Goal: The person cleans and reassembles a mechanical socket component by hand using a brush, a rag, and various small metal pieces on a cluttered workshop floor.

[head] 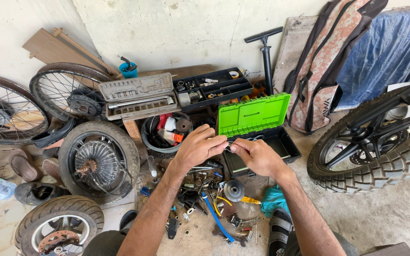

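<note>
Overhead, both hands' fingers (219,140) pinch a small part above the tool-strewn concrete floor (385,213).

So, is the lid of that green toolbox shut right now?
No: the green toolbox stands open, its lid tipped back and upright behind the black tray, just beyond the left hand and right hand.
</note>
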